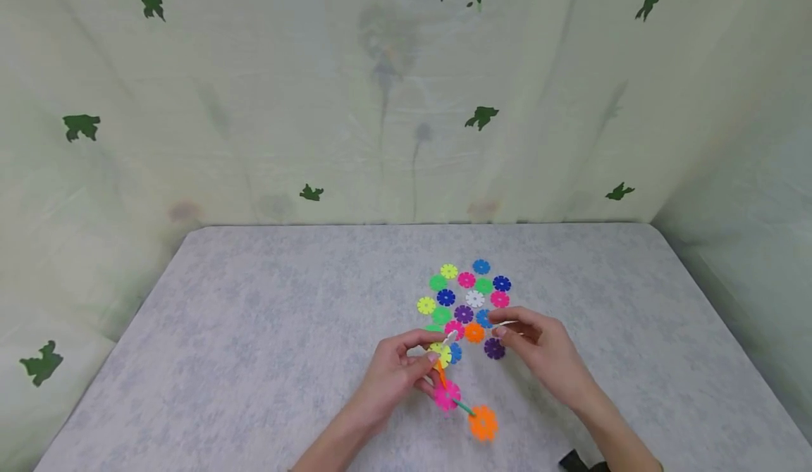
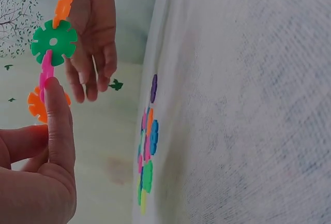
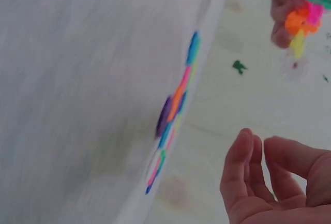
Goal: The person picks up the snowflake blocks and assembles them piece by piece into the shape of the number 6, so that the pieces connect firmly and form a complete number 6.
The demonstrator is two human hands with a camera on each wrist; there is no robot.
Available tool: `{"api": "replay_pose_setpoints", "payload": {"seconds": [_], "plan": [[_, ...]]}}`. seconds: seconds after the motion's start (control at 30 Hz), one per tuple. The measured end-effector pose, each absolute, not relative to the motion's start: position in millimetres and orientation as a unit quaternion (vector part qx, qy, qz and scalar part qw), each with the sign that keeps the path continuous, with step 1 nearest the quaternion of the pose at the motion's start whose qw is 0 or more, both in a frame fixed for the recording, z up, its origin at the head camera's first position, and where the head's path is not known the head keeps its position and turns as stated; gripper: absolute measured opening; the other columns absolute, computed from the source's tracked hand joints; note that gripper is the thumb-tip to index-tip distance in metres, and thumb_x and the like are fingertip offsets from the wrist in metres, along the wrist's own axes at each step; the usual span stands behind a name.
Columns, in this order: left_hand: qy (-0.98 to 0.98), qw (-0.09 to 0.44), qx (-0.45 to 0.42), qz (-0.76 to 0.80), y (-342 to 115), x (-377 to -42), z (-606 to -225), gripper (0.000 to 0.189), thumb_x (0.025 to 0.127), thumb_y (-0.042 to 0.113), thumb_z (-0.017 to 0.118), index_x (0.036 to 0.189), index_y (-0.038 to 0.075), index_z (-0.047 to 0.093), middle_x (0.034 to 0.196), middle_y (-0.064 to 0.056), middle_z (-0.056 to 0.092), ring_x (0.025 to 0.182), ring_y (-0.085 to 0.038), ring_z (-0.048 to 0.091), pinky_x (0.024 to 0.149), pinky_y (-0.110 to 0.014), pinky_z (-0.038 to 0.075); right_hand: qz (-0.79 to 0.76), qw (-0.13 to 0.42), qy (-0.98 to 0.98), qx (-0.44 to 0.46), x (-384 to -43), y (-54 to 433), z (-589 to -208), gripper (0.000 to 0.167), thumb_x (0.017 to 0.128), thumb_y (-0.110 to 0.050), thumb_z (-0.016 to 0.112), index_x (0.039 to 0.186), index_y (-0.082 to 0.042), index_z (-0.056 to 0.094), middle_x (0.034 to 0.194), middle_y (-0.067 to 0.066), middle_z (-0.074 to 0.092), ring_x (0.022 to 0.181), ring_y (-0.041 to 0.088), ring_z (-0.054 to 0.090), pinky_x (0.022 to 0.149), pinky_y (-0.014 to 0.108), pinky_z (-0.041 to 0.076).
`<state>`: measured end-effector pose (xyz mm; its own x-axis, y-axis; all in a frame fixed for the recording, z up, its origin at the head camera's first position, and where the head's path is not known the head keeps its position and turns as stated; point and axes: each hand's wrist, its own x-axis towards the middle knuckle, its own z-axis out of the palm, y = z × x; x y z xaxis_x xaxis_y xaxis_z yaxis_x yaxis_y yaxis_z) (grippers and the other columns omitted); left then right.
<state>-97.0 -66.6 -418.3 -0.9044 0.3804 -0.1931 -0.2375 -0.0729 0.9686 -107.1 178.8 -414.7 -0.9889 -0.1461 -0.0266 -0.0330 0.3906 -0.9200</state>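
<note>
My left hand pinches a chain of notched plastic snowflake discs between thumb and fingers. A white disc sits at the chain's far end, beside a yellow disc. Below them hang a pink disc, a green disc seen edge-on in the head view, and an orange disc at the near end. Another orange disc joins the yellow and pink ones. To the right of the chain, my right hand hovers with loosely bent fingers and nothing between them, thumb and fingertips apart.
Loose discs in many colours lie flat in a cluster beyond the hands, among them a white disc and a purple disc near the right fingertips. A black object lies at the near edge of the grey table. Printed curtains surround it.
</note>
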Motion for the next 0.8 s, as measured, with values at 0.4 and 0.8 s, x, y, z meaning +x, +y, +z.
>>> {"api": "replay_pose_setpoints", "payload": {"seconds": [0.4, 0.8], "plan": [[0.643, 0.198, 0.048, 0.738, -71.0, -100.3, -419.6, 0.026, 0.095, 0.0, 0.058, 0.12, -0.005, 0.063, 0.102, -0.012, 0.055, 0.065, -0.017, 0.062, 0.061, -0.028, 0.056, -0.375, 0.144, 0.906, -0.133, -134.1, 200.5, -430.5, 0.025, 0.088, -0.005, 0.071, 0.111, -0.013, 0.071, 0.102, -0.005, 0.066, 0.09, 0.015, 0.059, 0.083, 0.035, 0.053], [0.634, 0.21, 0.045, 0.743, -71.3, -101.0, -421.1, 0.025, 0.095, 0.002, 0.061, 0.119, -0.004, 0.064, 0.101, -0.012, 0.057, 0.065, -0.017, 0.062, 0.06, -0.028, 0.056, -0.368, 0.166, 0.899, -0.172, -142.4, 202.1, -438.3, 0.025, 0.082, -0.003, 0.077, 0.098, -0.019, 0.066, 0.085, -0.004, 0.058, 0.08, 0.018, 0.052, 0.068, 0.027, 0.047]]}}
